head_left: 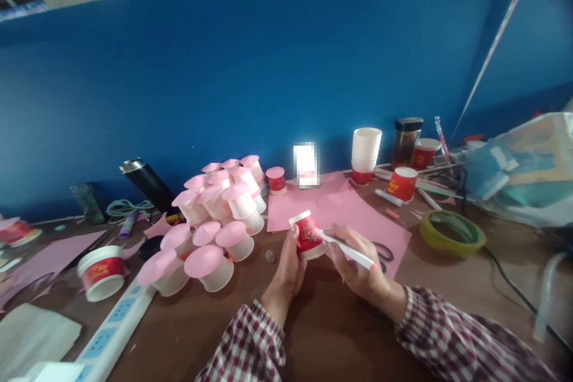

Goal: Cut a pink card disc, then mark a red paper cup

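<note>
My left hand (289,265) is closed around a red paper cup (308,236) with a white band, tilted above the brown table. A white marker (351,249) with an orange-red end is pinched in my right hand (360,265). Its tip meets or nearly meets the cup's red side; the exact contact is too small to tell. Behind my hands lie pink paper sheets (308,206). The dark handles of a pair of scissors (384,253) show on the paper, partly hidden by my right hand. A small grey cap (269,256) rests left of my left hand.
Several paper cups topped with pink discs (208,259) crowd the left. A power strip (111,325) and a red-white cup (102,274) stand farther left. At right are yellow tape (452,233), a cup stack (364,155), a dark jar (406,143) and a plastic bag (523,167).
</note>
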Tool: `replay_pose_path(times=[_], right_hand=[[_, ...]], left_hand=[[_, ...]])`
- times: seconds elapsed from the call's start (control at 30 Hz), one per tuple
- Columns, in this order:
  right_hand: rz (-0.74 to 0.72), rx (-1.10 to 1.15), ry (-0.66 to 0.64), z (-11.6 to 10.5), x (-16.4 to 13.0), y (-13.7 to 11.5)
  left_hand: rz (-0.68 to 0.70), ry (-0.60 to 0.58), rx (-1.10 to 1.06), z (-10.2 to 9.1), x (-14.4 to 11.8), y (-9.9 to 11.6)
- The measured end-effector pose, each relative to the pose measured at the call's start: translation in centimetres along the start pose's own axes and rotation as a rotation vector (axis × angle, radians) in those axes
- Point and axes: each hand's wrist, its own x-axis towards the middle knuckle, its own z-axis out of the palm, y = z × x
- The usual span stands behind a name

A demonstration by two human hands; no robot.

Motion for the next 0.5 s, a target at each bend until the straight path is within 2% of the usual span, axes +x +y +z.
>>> replay_pose_path(times=[0.17,0.5], right_hand=[[-0.033,0.017,-0.052,0.08,-0.18,0.18],[-0.008,0.040,-0.053,0.34,-0.25,0.28]], left_hand=[[0.015,-0.013,-0.021,-0.33,0.07,-0.25],[0.012,0.008,-0.014,0.02,-0.06,0.01]])
